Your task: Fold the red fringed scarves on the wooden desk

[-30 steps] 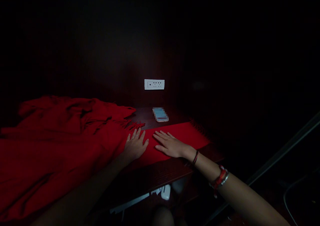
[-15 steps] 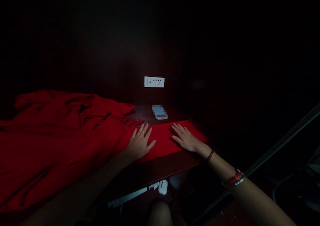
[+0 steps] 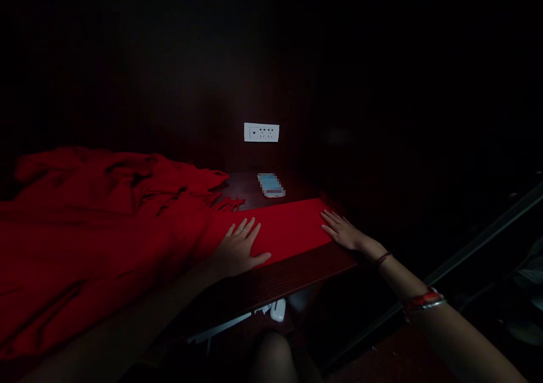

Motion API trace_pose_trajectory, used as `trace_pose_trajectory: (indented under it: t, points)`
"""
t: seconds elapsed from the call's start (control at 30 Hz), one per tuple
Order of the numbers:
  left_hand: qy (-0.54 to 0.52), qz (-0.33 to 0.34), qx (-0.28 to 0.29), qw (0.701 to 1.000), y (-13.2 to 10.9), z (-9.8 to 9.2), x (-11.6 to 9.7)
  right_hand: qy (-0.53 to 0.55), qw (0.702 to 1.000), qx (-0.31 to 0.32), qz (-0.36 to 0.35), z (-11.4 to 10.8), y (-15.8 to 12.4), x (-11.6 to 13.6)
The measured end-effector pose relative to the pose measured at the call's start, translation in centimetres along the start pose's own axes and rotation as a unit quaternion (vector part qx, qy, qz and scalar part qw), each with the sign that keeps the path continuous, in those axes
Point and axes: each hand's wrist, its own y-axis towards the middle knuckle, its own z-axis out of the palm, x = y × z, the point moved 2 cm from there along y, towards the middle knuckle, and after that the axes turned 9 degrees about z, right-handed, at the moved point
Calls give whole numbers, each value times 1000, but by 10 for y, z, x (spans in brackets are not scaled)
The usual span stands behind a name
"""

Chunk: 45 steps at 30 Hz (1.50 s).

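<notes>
A red fringed scarf (image 3: 292,227) lies over a dark wooden desk (image 3: 292,272). Its right part is flat and smooth, while the left part is heaped in loose folds. My left hand (image 3: 240,250) rests palm down on the flat part with its fingers spread; a ring shows on one finger. At the scarf's right end, close to the fringe, my right hand (image 3: 343,230) lies flat, fingers stretched out. Neither hand grips the cloth.
Behind the scarf a phone (image 3: 271,185) with a blurred screen lies on the desk. A white socket panel (image 3: 262,132) is on the dark wall. Below the desk edge a white object (image 3: 278,310) shows beside my knee (image 3: 274,354). The right side is very dark.
My right hand has slid right along the scarf to its fringed end. My left hand has stayed near its place, moving slightly down in view. The view has tilted a little.
</notes>
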Motion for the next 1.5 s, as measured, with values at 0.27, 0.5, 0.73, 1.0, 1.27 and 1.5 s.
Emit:
trace_pose_trajectory:
  t: [0.27,0.5,0.73,1.0,1.27,1.5]
  points:
    - [30,-39,-44,998,-2,-14,2,-38,993,-33,-104,-36,44,59]
    - [26,-49,-18,998,-3,-9,8,-92,990,47,-98,-52,90,51]
    - [29,-73,-38,996,-3,-14,10,-111,989,69,-74,-56,100,44]
    - [16,-73,-19,997,-4,-15,12,-99,991,86,-22,-62,103,25]
    - [18,-72,-14,997,-2,-14,12,-82,992,89,-48,-62,106,18]
    - [23,-88,-1,996,-4,-20,8,-103,989,94,-53,-69,108,16]
